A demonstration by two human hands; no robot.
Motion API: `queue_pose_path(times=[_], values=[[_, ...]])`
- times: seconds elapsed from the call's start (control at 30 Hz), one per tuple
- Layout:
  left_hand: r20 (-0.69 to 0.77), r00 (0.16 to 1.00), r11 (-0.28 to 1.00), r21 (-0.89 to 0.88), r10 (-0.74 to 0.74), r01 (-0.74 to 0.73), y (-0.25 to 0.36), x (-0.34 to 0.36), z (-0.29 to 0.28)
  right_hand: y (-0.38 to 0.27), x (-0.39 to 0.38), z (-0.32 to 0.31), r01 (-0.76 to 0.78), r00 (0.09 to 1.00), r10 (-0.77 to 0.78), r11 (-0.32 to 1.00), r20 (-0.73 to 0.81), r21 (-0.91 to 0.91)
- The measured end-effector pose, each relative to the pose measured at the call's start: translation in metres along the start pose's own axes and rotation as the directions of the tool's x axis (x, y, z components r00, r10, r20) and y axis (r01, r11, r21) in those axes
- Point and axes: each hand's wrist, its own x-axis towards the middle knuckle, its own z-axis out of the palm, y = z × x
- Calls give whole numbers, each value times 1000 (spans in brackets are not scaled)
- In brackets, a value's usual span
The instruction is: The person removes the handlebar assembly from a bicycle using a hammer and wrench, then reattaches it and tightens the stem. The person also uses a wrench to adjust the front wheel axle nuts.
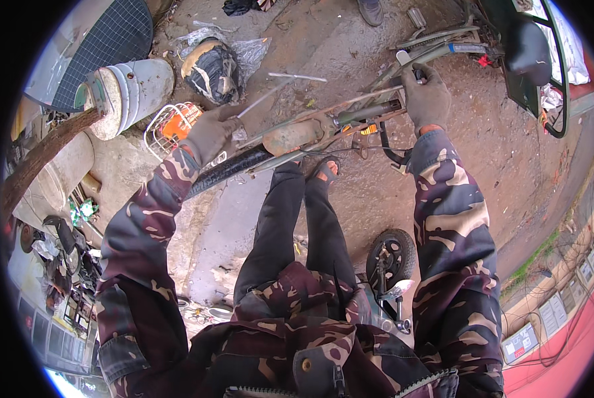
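Gloved in grey, my left hand [207, 134] closes around a thin metal T-handle wrench [264, 98], its crossbar angled up and away. Below it, a rusty metal frame [363, 99] of long bars runs across in front of me, with a black tube [234, 166] at its left and a worn rounded housing [291, 136] near the middle. My right hand [427, 98], also gloved, is closed at the frame's right end. A pale rounded tip [403, 58] sticks out past its fingers; I cannot make out what it belongs to. An orange-and-black piece [368, 130] hangs beneath the bars.
White buckets [141, 86] and a wooden post [51, 156] stand at the left, beside a white wire basket [161, 132]. A black-wrapped bundle [214, 73] lies beyond. A small wheel [391, 257] is near my right leg. A dark green metal-framed cart [509, 66] stands far right. Another person's shoe [370, 12] shows at the top.
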Motion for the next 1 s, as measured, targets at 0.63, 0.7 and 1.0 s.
queue_pose_path(times=[0.63, 0.7, 1.0], values=[[33, 989, 964, 227, -147, 136, -16, -5, 23, 12, 6, 11, -22, 1000, 22, 996, 9, 86], [-195, 980, 943, 320, -27, 90, -10, -3, 13, 13, 6, 11, -23, 1000, 21, 996, 17, 91], [-85, 996, 886, 460, -23, 60, -16, -14, 14, 14, 5, 12, -5, 1000, 8, 985, -17, 173]])
